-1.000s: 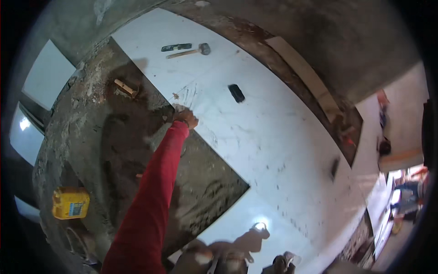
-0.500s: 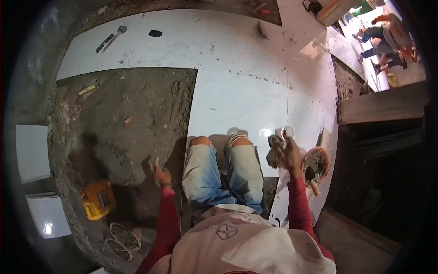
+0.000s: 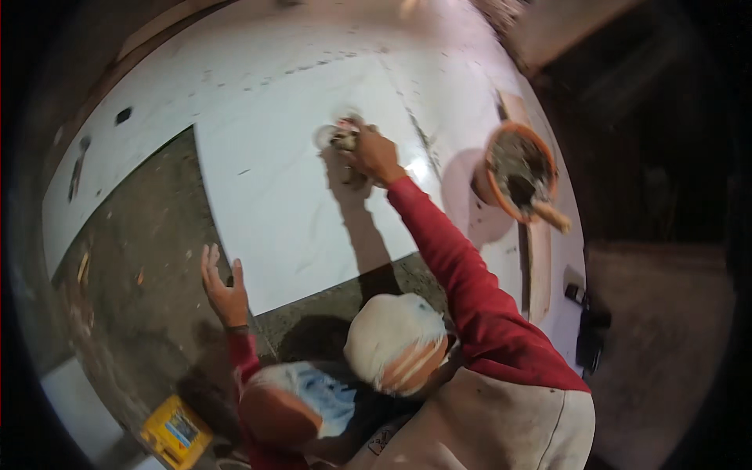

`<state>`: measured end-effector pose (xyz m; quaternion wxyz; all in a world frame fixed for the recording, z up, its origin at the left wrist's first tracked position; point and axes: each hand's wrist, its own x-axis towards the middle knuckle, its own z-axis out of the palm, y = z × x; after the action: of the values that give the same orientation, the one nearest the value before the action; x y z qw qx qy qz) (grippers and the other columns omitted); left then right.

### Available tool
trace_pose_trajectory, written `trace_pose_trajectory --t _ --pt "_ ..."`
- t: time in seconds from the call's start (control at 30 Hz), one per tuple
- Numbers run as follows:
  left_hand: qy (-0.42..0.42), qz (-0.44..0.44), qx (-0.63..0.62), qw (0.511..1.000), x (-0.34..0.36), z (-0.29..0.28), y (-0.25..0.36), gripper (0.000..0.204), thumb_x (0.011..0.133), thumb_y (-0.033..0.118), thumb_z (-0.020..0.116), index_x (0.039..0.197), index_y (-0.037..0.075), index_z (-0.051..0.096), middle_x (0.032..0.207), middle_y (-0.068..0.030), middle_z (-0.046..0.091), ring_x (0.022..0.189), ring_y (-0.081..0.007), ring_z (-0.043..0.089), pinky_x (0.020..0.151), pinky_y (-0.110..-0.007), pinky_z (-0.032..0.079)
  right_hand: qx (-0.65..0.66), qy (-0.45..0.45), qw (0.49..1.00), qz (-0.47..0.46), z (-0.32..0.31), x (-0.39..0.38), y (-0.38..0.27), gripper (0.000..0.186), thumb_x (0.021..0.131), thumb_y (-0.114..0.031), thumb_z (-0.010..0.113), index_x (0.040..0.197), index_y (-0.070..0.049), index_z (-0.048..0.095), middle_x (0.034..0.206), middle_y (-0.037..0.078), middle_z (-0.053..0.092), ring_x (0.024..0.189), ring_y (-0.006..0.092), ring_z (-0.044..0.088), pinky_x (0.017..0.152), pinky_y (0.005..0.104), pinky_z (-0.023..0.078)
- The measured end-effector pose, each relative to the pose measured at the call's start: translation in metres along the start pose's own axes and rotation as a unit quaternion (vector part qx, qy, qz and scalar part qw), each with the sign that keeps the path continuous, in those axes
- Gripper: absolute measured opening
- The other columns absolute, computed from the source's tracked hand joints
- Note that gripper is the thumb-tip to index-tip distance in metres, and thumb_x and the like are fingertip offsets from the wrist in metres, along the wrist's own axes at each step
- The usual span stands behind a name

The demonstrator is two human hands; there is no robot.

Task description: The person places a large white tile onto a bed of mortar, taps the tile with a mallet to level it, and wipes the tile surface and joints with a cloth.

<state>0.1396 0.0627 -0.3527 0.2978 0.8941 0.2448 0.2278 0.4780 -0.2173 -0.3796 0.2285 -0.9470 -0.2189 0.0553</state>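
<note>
Over a white tile [image 3: 274, 223], I have the right hand [image 3: 374, 155] curled tight around a grey bundle [image 3: 345, 141], toward the tile's right edge; two pale discs show at its fingers. Blur leaves me unable to tell whether the bundle touches the surface. My left hand [image 3: 225, 290] hangs empty, fingers spread, just beside the tile's lower left corner, well apart from the right.

Past the right edge, an orange-rimmed bucket [image 3: 487, 186] of grey mix stands near the right forearm, a wooden handle [image 3: 552, 216] jutting over its rim. A plank [image 3: 539, 274] lies alongside, and dark objects [image 3: 589, 345], too dim for me to name, sit further out. Two bent knees [image 3: 395, 345] crowd the space below the lower edge.

Left of the tile spreads a bare grey bed [image 3: 149, 243], with a yellow jug [image 3: 178, 433] at its near end. Beyond its far edge, I see a mallet [image 3: 78, 166] and a black block [image 3: 123, 117] on white flooring [image 3: 157, 106].
</note>
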Motion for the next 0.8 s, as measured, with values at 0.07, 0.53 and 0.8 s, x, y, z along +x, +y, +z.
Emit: trace_pose_trajectory --t 0.07,0.53,0.8 --pt "-0.03 0.037 -0.083 0.995 0.011 0.025 0.034 0.051 0.102 0.018 0.071 0.149 0.006 0.057 0.146 -0.0139 0.059 0.122 -0.0265 0.064 0.101 -0.04 0.052 -0.003 0.014 0.998 0.06 -0.008 -0.026 -0.006 0.098 0.086 -0.045 0.083 0.162 -0.012 0.031 0.116 0.025 0.069 0.091 0.0442 0.073 0.077 0.0543 0.06" --pt "-0.117 -0.032 -0.373 0.92 -0.019 0.158 0.113 0.048 0.111 0.025 0.061 0.146 -0.004 0.048 0.135 -0.0159 0.064 0.127 -0.0273 0.061 0.112 -0.04 0.049 0.548 0.071 0.818 0.159 0.014 -0.175 -0.076 0.047 0.107 -0.038 0.059 0.135 0.0 0.064 0.131 0.02 0.068 0.121 0.0362 0.066 0.107 0.0459 0.05" --pt "-0.172 -0.105 -0.438 0.876 -0.017 0.124 0.143 0.057 0.11 0.024 0.053 0.159 -0.001 0.038 0.164 -0.0169 0.041 0.151 -0.0229 0.039 0.125 -0.037 0.03 0.624 0.08 0.772 0.085 0.027 -0.16 -0.104 0.033 0.109 -0.024 0.062 0.125 0.004 0.067 0.116 0.017 0.073 0.107 0.0245 0.068 0.093 0.0382 0.054"
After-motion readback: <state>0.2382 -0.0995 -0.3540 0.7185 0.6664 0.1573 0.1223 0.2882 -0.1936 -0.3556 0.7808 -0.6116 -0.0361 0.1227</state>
